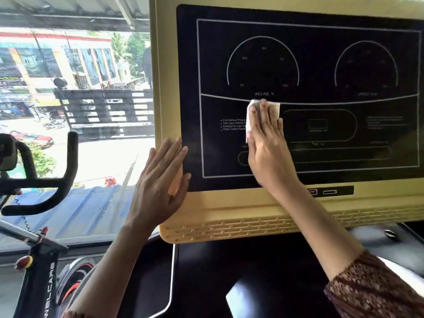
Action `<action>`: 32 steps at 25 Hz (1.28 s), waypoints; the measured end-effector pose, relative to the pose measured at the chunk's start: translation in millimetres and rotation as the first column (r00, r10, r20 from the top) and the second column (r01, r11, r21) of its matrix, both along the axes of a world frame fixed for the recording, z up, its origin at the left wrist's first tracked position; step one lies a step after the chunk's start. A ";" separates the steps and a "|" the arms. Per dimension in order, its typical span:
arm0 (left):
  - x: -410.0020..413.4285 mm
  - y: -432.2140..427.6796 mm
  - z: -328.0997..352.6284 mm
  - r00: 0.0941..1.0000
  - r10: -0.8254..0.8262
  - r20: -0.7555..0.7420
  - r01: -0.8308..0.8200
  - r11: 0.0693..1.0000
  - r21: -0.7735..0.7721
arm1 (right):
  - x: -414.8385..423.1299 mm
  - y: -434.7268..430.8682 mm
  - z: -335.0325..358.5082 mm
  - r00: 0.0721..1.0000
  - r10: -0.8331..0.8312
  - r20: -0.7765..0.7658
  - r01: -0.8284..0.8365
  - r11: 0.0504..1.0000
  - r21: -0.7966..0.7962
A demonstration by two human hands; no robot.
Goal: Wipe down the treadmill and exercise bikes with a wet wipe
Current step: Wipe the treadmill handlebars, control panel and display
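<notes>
The treadmill console (229,212) fills the right of the view, a tan frame around a large black display panel (321,72) with two dial outlines and the words INCLINE %. My right hand (267,145) lies flat on the panel's lower middle, fingers pointing up, pressing a white wet wipe (251,111) against the glass. Most of the wipe is hidden under the fingers. My left hand (160,180) rests flat with fingers spread on the console's lower left corner, holding nothing.
An exercise bike (39,260) stands at the lower left, its black handlebars (66,171) close to my left arm. Behind it a big window (75,88) shows a street and buildings. The treadmill's dark lower deck (206,283) lies under the console.
</notes>
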State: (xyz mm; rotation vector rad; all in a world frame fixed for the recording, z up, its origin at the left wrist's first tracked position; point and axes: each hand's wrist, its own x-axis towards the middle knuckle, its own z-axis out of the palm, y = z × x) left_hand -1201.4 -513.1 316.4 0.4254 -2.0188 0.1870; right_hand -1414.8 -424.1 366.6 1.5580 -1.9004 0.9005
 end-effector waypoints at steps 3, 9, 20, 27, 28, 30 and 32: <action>-2.2 2.3 -1.4 1.000 -0.008 -0.025 0.009 1.000 0.026 | 22.6 37.1 -55.6 0.976 0.142 -0.164 -0.131 0.988 0.075; -3.9 3.9 -1.6 0.999 -0.025 -0.046 0.027 0.999 0.040 | -7.6 53.4 -58.7 0.930 0.197 -0.310 -0.147 0.973 0.178; 7.0 1.9 -8.5 1.000 -0.026 0.010 0.025 0.999 0.028 | -14.9 60.8 -71.2 0.904 0.233 -0.358 -0.172 0.966 0.192; -1.6 10.8 -13.1 0.996 -0.049 -0.077 0.053 0.997 0.061 | 4.5 61.1 -80.0 0.965 0.200 -0.172 -0.176 0.974 0.143; -0.5 10.1 -12.8 0.996 -0.051 -0.070 0.055 0.997 0.062 | -1.3 68.1 -85.0 0.931 0.242 -0.272 -0.193 0.961 0.196; 1.3 8.6 -12.5 0.997 -0.052 -0.057 0.056 0.997 0.061 | -20.3 74.8 -81.7 0.935 0.194 -0.297 -0.138 0.970 0.199; 1.5 8.1 -12.2 0.997 -0.049 -0.052 0.052 0.997 0.055 | -27.2 66.4 -67.4 0.993 0.063 -0.103 -0.051 0.993 0.109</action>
